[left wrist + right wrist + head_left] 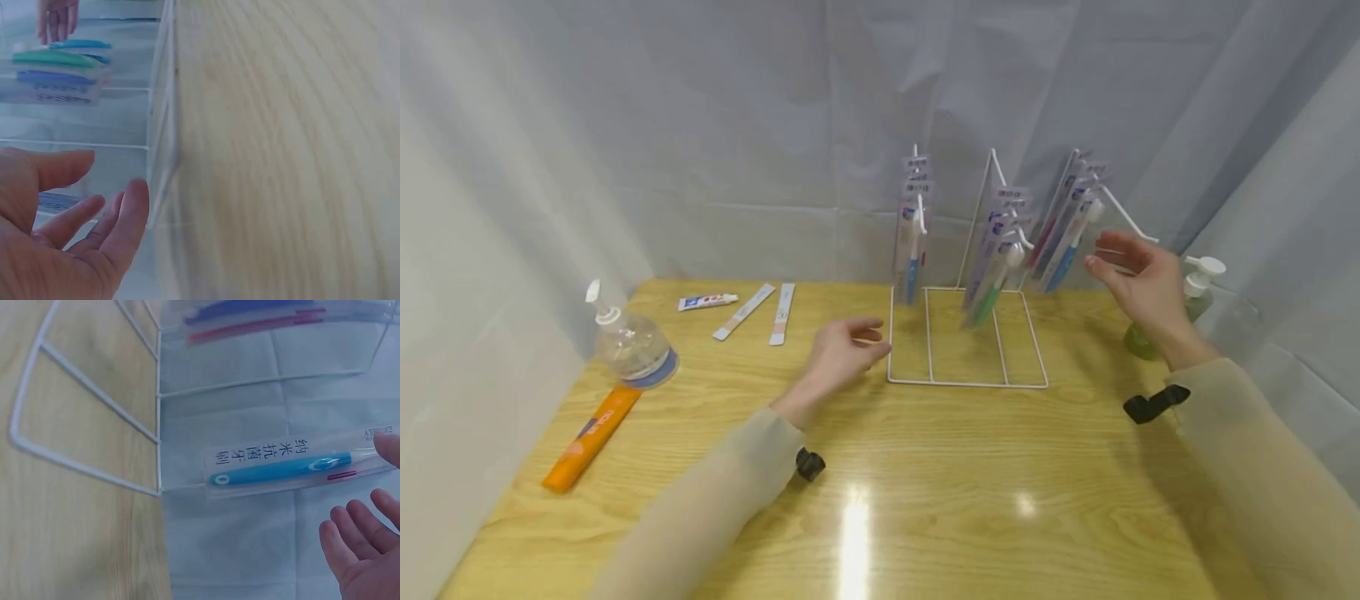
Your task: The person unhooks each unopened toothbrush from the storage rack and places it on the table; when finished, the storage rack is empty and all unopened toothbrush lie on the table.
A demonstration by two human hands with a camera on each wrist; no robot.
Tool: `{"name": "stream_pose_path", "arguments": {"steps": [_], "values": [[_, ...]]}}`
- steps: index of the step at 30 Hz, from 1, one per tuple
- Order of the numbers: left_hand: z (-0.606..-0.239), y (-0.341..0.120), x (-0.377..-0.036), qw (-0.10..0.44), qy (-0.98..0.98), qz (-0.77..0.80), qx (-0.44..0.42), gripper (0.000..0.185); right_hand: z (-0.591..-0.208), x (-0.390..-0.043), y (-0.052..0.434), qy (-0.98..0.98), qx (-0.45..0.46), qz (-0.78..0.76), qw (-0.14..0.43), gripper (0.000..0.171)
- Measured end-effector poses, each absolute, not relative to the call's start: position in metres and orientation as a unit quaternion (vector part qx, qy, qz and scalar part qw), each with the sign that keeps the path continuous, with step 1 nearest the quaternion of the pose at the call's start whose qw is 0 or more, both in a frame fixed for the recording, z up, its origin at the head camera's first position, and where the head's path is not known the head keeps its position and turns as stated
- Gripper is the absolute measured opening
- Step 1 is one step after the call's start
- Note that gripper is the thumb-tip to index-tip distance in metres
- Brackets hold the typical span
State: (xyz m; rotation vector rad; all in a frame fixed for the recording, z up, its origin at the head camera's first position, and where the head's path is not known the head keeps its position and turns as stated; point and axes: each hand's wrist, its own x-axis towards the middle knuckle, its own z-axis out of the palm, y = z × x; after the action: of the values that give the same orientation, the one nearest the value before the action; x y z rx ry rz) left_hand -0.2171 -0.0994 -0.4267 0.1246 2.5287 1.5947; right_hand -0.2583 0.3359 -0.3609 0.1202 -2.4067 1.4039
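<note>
The right hand [1142,283], empty with fingers spread, would do best to pinch the packaged blue toothbrush [1070,248] on the rightmost hook lightly, sparing its neighbours. The left hand [846,350], loose and empty, is beside the wire rack [967,384]. The right wrist view shows lettering along the package, unreadable from the head

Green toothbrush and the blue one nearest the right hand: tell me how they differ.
The green toothbrush has a green handle, the blue toothbrush a blue one. The green toothbrush hangs on the middle hook, the blue toothbrush on the right hook, near the right hand. Both are white-headed and hang in clear packaging.
</note>
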Motion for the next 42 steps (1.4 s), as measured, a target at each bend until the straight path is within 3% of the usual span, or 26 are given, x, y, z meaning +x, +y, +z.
{"name": "stream_pose_path", "arguments": {"steps": [3,9,18,28,32,37,42], "values": [[-0.437,-0.091,-0.227,0.103,0.819,0.565,0.010,0.057,-0.356,-0.271,0.332,-0.829,0.014,0.536,0.160,0.046],[-0.453,-0.079,-0.236,0.118,0.813,0.569,-0.027,0.054,-0.357,-0.282,0.322,-0.730,0.002,0.665,0.155,0.018],[-0.455,-0.076,-0.242,0.102,0.838,0.534,-0.042,0.047,-0.357,-0.287,0.311,-0.628,0.032,0.760,0.165,0.025],[-0.455,-0.072,-0.240,0.102,0.865,0.491,-0.015,0.045,-0.345,-0.271,0.326,-0.641,-0.023,0.745,0.183,0.008],[-0.456,-0.072,-0.240,0.102,0.874,0.474,-0.009,0.047,-0.340,-0.255,0.339,-0.639,-0.016,0.747,0.182,0.011],[-0.454,-0.072,-0.240,0.101,0.882,0.460,-0.005,0.049,-0.345,-0.225,0.357,-0.654,0.000,0.746,0.125,0.024],[-0.452,-0.074,-0.241,0.102,0.882,0.459,-0.002,0.049,-0.367,-0.195,0.380,-0.724,-0.005,0.689,0.011,0.029]]}}
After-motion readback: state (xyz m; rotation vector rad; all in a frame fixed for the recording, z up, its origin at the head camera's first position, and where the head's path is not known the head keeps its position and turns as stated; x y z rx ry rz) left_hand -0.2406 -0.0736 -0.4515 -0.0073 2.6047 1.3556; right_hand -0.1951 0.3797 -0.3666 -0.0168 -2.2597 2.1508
